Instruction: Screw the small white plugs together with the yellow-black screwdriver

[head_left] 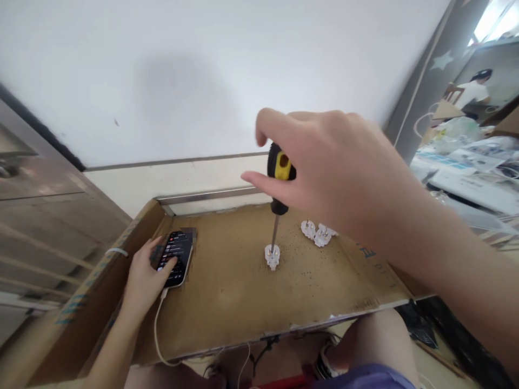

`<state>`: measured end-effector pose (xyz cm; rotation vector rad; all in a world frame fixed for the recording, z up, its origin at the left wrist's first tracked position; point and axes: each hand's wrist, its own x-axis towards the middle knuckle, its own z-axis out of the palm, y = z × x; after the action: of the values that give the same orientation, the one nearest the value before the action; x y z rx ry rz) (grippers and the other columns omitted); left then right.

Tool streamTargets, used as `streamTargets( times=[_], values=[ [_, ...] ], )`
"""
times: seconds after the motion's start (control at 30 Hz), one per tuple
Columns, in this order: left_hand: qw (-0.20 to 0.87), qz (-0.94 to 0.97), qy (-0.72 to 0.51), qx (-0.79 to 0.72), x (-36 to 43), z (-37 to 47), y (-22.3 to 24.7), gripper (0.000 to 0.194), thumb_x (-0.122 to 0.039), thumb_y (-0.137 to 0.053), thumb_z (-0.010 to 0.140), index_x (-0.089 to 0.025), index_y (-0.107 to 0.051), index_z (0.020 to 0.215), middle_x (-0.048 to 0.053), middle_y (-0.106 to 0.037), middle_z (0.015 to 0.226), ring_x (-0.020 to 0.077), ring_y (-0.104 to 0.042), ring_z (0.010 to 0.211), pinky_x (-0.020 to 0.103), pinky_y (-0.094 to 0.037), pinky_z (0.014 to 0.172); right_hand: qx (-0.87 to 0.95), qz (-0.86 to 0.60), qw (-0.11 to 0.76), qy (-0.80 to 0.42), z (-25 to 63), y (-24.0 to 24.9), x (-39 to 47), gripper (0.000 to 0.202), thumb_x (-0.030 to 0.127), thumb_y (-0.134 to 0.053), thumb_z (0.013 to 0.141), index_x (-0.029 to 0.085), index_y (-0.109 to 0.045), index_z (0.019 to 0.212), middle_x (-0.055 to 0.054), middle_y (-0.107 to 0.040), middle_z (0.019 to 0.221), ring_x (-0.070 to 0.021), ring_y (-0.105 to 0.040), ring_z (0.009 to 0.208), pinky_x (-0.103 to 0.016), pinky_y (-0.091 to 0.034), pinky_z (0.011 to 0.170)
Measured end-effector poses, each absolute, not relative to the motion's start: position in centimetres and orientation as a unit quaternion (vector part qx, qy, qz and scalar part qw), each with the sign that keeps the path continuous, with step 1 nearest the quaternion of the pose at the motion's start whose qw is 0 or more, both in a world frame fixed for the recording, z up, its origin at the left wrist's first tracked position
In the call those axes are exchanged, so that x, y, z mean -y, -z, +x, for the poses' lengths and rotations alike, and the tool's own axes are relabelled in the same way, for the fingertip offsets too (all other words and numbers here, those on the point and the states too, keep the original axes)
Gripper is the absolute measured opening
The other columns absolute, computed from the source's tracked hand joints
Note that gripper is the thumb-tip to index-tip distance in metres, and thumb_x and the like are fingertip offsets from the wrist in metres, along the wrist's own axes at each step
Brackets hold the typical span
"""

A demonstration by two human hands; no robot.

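Observation:
My right hand (pixel 324 156) is around the black and yellow handle of a screwdriver (pixel 281 167), with thumb and index finger apart; the other fingers are hidden behind. The screwdriver stands nearly upright, its tip at a small white plug piece (pixel 272 257) with metal parts, lying on the cardboard (pixel 227 292). At the left, my left hand (pixel 146 275) grips the edge of a lit phone (pixel 176 259), its thumb on the screen. A white charging cable (pixel 157 329) runs from the phone's lower end.
More white plug pieces (pixel 322 235) lie right of the screwdriver, partly behind my right arm. Raised cardboard sides (pixel 93 313) bound the work surface. A white wall panel (pixel 227 81) rises behind. At far right, a person (pixel 472 94) sits beyond a cluttered table (pixel 478 186).

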<state>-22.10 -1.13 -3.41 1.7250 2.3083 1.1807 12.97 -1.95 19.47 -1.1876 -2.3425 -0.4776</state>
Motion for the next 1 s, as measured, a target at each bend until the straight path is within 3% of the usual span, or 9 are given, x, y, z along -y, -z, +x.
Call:
streamTargets(
  times=[0.1,0.23,0.33,0.4,0.47,0.57,0.67,0.87,1.0],
  values=[
    [-0.045,0.544,-0.435,-0.716,1.5,-20.2,1.8,0.051,-0.037,-0.058,0.075,-0.013,-0.054,0.120,0.014,-0.050,0.131,0.0299,-0.049,0.119,0.045,-0.037,0.104,0.825,-0.474,0.240,0.192,13.1,-19.6,1.7,0.035,0.047,-0.041,0.089,0.016,-0.056,0.097,-0.007,-0.058,0.075,-0.0180,-0.052,0.062,-0.029,-0.030,0.054],
    [-0.067,0.559,-0.493,-0.663,2.8,-15.2,0.3,0.043,-0.039,-0.052,0.083,-0.017,-0.053,0.120,0.010,-0.055,0.123,0.0256,-0.052,0.114,0.041,-0.042,0.099,0.887,-0.388,0.251,0.024,13.7,-19.9,1.7,0.038,0.022,-0.048,0.083,0.022,-0.046,0.121,-0.005,-0.054,0.110,-0.0099,-0.052,0.065,-0.025,-0.037,0.059],
    [0.038,0.712,-0.390,-0.583,3.3,-9.8,0.4,0.041,-0.039,-0.051,0.086,-0.024,-0.049,0.124,0.007,-0.056,0.124,0.0234,-0.051,0.116,0.040,-0.040,0.101,0.897,-0.369,0.244,0.011,13.5,-20.0,1.8,0.034,0.022,-0.047,0.085,0.026,-0.047,0.119,-0.001,-0.059,0.096,-0.0107,-0.052,0.066,-0.025,-0.037,0.060],
    [0.108,0.786,-0.315,-0.521,2.8,-6.6,0.9,0.052,-0.039,-0.057,0.083,-0.026,-0.042,0.131,0.008,-0.053,0.130,0.0245,-0.049,0.119,0.041,-0.040,0.101,0.875,-0.408,0.239,0.100,13.2,-20.1,1.8,0.027,0.035,-0.048,0.087,0.021,-0.052,0.109,-0.003,-0.059,0.079,-0.0148,-0.052,0.065,-0.027,-0.035,0.057],
    [0.151,0.816,-0.285,-0.480,1.7,-4.3,1.7,0.044,-0.036,-0.056,0.085,-0.025,-0.046,0.127,0.008,-0.057,0.124,0.0244,-0.052,0.114,0.041,-0.042,0.097,0.848,-0.443,0.239,0.165,13.0,-20.0,1.9,0.032,0.045,-0.046,0.087,0.018,-0.055,0.100,-0.005,-0.058,0.073,-0.0175,-0.052,0.064,-0.029,-0.033,0.055],
    [0.183,0.825,-0.262,-0.466,-0.1,-3.0,2.9,0.021,-0.025,-0.051,0.087,-0.020,-0.059,0.106,0.007,-0.065,0.106,0.0225,-0.059,0.100,0.040,-0.045,0.090,0.876,-0.410,0.242,0.075,13.3,-20.1,2.3,0.028,0.036,-0.047,0.086,0.020,-0.051,0.109,-0.005,-0.060,0.090,-0.0137,-0.052,0.063,-0.027,-0.035,0.055],
    [0.199,0.818,-0.275,-0.465,-1.0,-3.1,3.8,0.014,-0.022,-0.050,0.087,-0.020,-0.060,0.096,0.005,-0.065,0.102,0.0209,-0.059,0.097,0.038,-0.045,0.088,0.909,-0.348,0.221,-0.058,13.7,-20.3,2.4,0.036,0.023,-0.046,0.086,0.028,-0.044,0.121,0.000,-0.059,0.101,-0.0085,-0.051,0.060,-0.023,-0.037,0.053],
    [0.215,0.809,-0.286,-0.467,-0.5,-3.4,4.0,0.013,-0.023,-0.050,0.087,-0.021,-0.059,0.097,0.004,-0.065,0.101,0.0197,-0.057,0.097,0.035,-0.045,0.086,0.854,-0.446,0.236,0.129,13.1,-20.4,1.9,0.028,0.040,-0.047,0.088,0.017,-0.055,0.100,-0.006,-0.060,0.080,-0.0160,-0.052,0.062,-0.029,-0.035,0.055],
    [0.222,0.807,-0.287,-0.465,-0.5,-3.3,3.9,0.013,-0.022,-0.050,0.087,-0.021,-0.058,0.097,0.004,-0.065,0.101,0.0194,-0.057,0.097,0.035,-0.045,0.087,0.908,-0.360,0.203,-0.074,13.6,-20.6,2.3,0.031,0.024,-0.047,0.087,0.028,-0.045,0.118,0.001,-0.060,0.096,-0.0065,-0.045,0.050,-0.024,-0.034,0.050]
  ],
)
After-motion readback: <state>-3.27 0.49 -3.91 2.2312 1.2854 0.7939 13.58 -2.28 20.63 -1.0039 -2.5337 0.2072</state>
